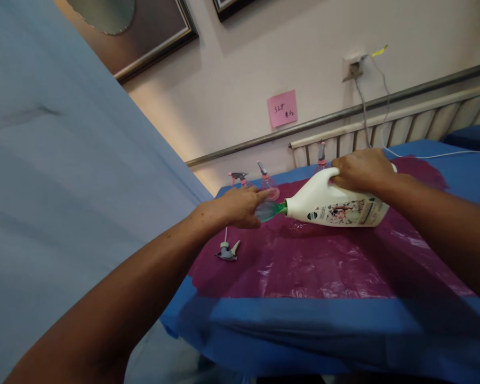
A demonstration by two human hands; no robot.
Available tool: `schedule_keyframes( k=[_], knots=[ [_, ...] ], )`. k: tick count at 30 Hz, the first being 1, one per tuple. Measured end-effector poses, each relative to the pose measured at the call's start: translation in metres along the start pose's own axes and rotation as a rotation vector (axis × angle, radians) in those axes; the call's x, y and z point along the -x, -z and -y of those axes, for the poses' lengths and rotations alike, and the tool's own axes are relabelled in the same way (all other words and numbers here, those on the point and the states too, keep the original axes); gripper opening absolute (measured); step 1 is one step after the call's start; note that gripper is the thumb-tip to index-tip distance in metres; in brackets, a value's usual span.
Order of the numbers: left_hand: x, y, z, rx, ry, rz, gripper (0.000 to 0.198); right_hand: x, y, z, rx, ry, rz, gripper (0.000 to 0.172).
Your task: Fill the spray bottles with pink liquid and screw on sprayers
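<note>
My right hand (362, 168) is wrapped round the handle of a large cream jug (308, 200) with a printed label. The jug lies tipped on its side, its mouth pointing left. Against that mouth is the green neck piece (281, 208) of a see-through bottle (266, 211). My left hand (242, 207) is closed round this bottle and covers much of it. Whether liquid is flowing between them cannot be made out. A grey and pale green spray head (226, 250) with a thin tube lies below my left hand, apart from any bottle.
Pink-and-grey spray bottles stand behind my hands: one at the left (239, 177), another beside it (269, 184), a third (322, 154) behind the jug. A purple plastic sheet (304, 266) covers the blue tablecloth (304, 314). A white cable (436, 156) crosses the back right.
</note>
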State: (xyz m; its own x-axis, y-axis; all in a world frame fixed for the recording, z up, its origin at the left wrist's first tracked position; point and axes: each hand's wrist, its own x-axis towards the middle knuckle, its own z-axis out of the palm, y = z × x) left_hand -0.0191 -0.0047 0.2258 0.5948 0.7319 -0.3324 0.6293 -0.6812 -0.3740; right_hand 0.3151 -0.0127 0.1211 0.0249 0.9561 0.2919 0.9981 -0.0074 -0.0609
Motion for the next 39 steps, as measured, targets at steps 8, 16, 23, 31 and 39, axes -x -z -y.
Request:
schedule_keyframes(
  k=[8, 16, 23, 31, 39],
  knots=[
    [0.002, 0.006, -0.005, -0.009, 0.007, 0.022, 0.101, -0.001, 0.003, 0.004, 0.099, -0.047, 0.053, 0.055],
    [-0.001, 0.008, -0.006, -0.020, 0.004, 0.029, 0.102, -0.001, 0.003, 0.004, 0.108, -0.046, 0.053, 0.058],
    [-0.001, 0.009, -0.005, -0.012, -0.017, 0.021, 0.103, -0.001, 0.002, 0.003, 0.080, -0.035, 0.035, 0.057],
    [-0.004, 0.011, -0.007, -0.074, -0.014, 0.038, 0.105, -0.002, 0.003, 0.002, 0.059, -0.046, 0.053, 0.055],
    [-0.008, 0.015, -0.009, -0.101, -0.027, 0.043, 0.102, -0.003, 0.000, 0.002, 0.044, -0.048, 0.029, 0.054]
  ],
)
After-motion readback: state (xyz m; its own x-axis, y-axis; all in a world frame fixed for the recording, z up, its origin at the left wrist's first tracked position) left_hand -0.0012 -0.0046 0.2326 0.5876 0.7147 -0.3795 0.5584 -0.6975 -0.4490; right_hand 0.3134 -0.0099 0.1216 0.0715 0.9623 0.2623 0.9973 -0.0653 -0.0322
